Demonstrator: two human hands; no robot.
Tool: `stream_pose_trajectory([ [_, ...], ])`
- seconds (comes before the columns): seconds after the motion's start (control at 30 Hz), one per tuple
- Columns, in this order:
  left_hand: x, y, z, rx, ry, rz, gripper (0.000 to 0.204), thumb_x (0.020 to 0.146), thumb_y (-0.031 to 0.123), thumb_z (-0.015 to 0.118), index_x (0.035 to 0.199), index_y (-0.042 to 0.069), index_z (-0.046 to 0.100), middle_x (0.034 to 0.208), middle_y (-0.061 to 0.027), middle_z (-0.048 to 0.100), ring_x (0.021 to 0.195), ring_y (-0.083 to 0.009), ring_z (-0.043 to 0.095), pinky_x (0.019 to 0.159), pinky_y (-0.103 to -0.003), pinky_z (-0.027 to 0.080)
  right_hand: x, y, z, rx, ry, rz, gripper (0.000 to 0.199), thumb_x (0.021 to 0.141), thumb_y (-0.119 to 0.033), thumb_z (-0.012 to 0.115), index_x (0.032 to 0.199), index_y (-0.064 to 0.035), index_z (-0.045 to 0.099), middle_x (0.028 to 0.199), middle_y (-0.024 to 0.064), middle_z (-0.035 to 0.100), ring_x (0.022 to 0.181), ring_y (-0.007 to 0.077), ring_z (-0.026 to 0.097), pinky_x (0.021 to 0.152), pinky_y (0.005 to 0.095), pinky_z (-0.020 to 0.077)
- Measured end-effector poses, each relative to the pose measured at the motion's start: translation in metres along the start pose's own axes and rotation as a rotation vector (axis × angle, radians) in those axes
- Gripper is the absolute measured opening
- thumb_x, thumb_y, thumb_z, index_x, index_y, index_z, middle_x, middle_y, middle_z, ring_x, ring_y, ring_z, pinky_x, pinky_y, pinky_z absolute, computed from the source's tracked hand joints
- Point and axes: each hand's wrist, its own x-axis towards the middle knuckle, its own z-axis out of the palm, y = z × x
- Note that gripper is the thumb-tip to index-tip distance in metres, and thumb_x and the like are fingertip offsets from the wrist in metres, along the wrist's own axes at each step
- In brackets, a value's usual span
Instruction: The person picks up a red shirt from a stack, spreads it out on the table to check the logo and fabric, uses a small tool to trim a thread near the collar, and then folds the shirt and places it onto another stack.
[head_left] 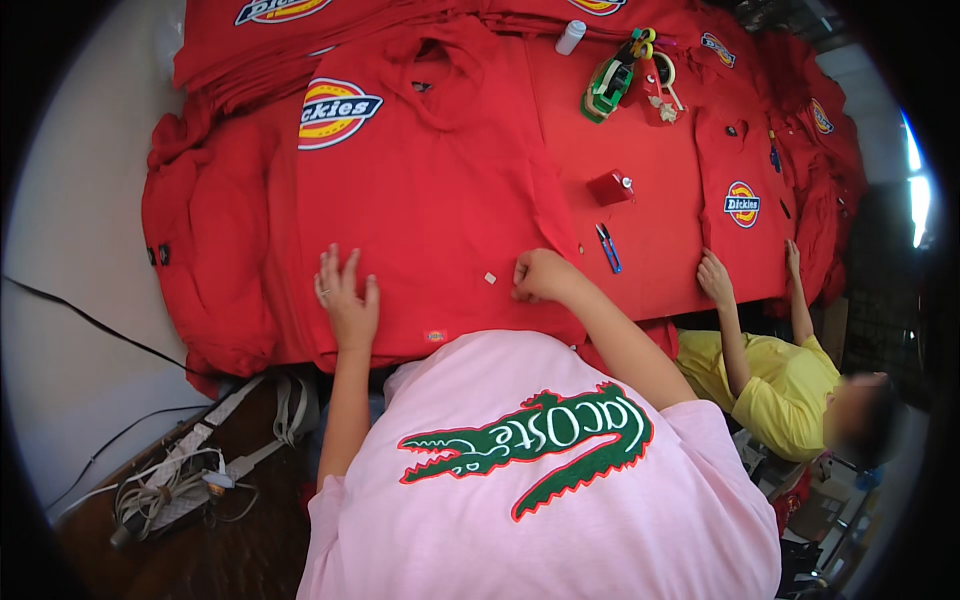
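Note:
A red sweatshirt (440, 180) with a round yellow and blue logo patch lies spread out in front of me. My left hand (347, 302) rests on its lower left part, fingers spread and a ring on one of them. Near the lower right edge of the garment, my right hand (541, 276) has its fingers curled together; whatever they hold, if anything, is hidden. Just left of that hand, a tiny whitish tag (490, 278) lies on the cloth. A small colored label (435, 336) shows near the hem.
Blue-handled thread snips (608, 248), a red container (612, 187), a green tape dispenser (607, 90) and a white bottle (570, 38) stand or lie to the right. Red garments (260, 60) are piled behind. At the right, a co-worker in yellow (790, 390) handles another garment (740, 165). Cables (170, 490) lie lower left.

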Motion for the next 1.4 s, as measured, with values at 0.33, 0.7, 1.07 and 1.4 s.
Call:
stream_pose_trajectory([
  [0.33, 0.151, -0.074, 0.012, -0.480, 0.133, -0.354, 0.047, 0.091, 0.024, 0.078, 0.131, 0.002, 0.065, 0.124, -0.0196, 0.068, 0.111, -0.0319, 0.068, 0.096, -0.041, 0.054, 0.130, 0.012, -0.108, 0.318, 0.964, -0.124, 0.041, 0.092, -0.033, 0.075, 0.108, 0.0045, 0.070, 0.094, 0.0201, 0.074, 0.089, 0.0273, 0.071, 0.083, 0.0389, 0.0549],
  [0.7, 0.196, -0.065, -0.014, -0.765, 0.248, -0.436, 0.029, 0.102, 0.027, 0.068, 0.092, 0.000, 0.070, 0.081, -0.0022, 0.065, 0.073, -0.0091, 0.050, 0.067, -0.029, 0.043, 0.056, -0.007, -0.102, 0.844, 0.848, -0.435, 0.020, 0.090, -0.014, 0.081, 0.083, -0.0077, 0.064, 0.069, -0.0063, 0.052, 0.061, 0.0041, 0.043, 0.057, 0.0234, 0.0359],
  [1.07, 0.189, -0.003, -0.239, -1.382, 0.315, -0.301, 0.021, 0.104, 0.026, 0.066, 0.105, 0.006, 0.072, 0.105, -0.0067, 0.075, 0.098, -0.0181, 0.070, 0.094, -0.035, 0.055, -0.149, -0.031, -0.201, 1.297, 0.552, -0.855, 0.010, 0.100, -0.013, 0.068, 0.095, -0.0117, 0.060, 0.103, 0.0073, 0.072, 0.087, 0.0202, 0.072, 0.081, 0.0340, 0.0579],
  [1.4, 0.094, 0.023, -0.328, -1.359, 0.378, -0.086, 0.023, 0.104, 0.026, 0.066, 0.113, 0.005, 0.070, 0.108, -0.0046, 0.074, 0.101, -0.0146, 0.068, 0.094, -0.032, 0.053, -0.232, -0.013, -0.161, 1.320, 0.500, -1.213, 0.008, 0.102, -0.011, 0.064, 0.107, -0.0055, 0.063, 0.133, 0.0181, 0.064, 0.104, 0.0227, 0.069, 0.106, 0.0465, 0.0526],
])
